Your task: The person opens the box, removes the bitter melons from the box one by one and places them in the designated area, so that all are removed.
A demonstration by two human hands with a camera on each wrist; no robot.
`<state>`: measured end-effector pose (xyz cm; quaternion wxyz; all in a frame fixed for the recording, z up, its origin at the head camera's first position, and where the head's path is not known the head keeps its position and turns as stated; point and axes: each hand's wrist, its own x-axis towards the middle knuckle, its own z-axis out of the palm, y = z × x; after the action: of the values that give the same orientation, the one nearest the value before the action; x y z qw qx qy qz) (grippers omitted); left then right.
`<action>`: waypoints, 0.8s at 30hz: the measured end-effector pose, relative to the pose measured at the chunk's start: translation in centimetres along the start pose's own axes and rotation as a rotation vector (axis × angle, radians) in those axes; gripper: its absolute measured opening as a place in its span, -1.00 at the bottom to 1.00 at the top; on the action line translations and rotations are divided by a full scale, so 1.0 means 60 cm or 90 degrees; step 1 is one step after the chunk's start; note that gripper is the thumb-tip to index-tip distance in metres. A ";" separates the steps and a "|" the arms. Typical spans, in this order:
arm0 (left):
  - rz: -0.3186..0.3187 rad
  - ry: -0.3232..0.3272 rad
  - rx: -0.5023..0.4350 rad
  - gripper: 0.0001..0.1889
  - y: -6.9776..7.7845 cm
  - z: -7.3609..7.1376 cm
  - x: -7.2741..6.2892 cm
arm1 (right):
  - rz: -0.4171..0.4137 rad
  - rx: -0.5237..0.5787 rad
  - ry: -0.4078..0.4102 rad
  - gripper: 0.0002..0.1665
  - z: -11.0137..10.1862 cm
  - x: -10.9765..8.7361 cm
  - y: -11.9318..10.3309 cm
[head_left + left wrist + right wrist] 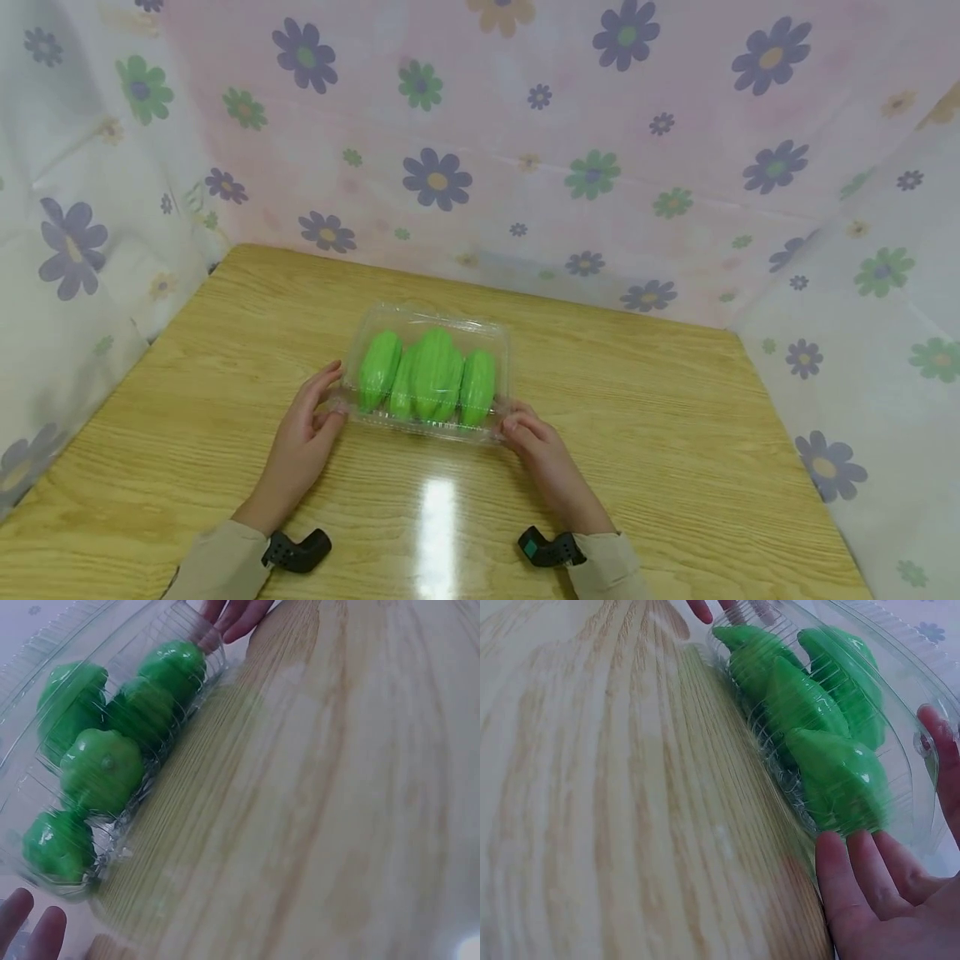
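A clear plastic clamshell box (424, 312) lies on the table, its lid over several glossy green, ridged, long fruit-like pieces (432, 371). In the left wrist view their lobed ends (102, 771) show through the wall; from the right wrist, tapering ends (804, 699) appear. My left hand (303, 429) is at the box's left side, fingers extended along it and thumb near the front corner. At the right side, my right hand (543, 454) touches the box. Its fingers (877, 874) lie fairly straight against the lower wall, while the thumb (941, 754) meets the lid's edge.
The wooden table (660, 417) stretches around the box on all sides. A flower-printed cloth (510, 125) hangs behind the table and along both sides. Black bands with protruding mounts (300, 552) sit at both wrists, beside beige sleeves (225, 558).
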<state>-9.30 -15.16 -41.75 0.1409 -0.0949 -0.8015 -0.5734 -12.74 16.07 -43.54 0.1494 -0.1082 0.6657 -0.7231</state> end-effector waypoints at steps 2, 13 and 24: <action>-0.001 -0.006 0.001 -0.53 0.003 0.001 0.000 | 0.008 0.019 0.003 -0.63 -0.002 -0.001 0.000; -0.029 -0.047 -0.087 -0.41 -0.009 0.003 -0.001 | 0.019 0.050 -0.018 -0.43 -0.008 -0.004 -0.005; -0.072 -0.032 -0.019 -0.49 -0.055 0.003 -0.004 | -0.016 0.025 0.043 -0.71 -0.018 -0.003 -0.008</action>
<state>-10.10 -16.08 -44.80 0.0867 -0.0660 -0.8004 -0.5895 -12.97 17.20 -43.14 0.1198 -0.0888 0.6546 -0.7411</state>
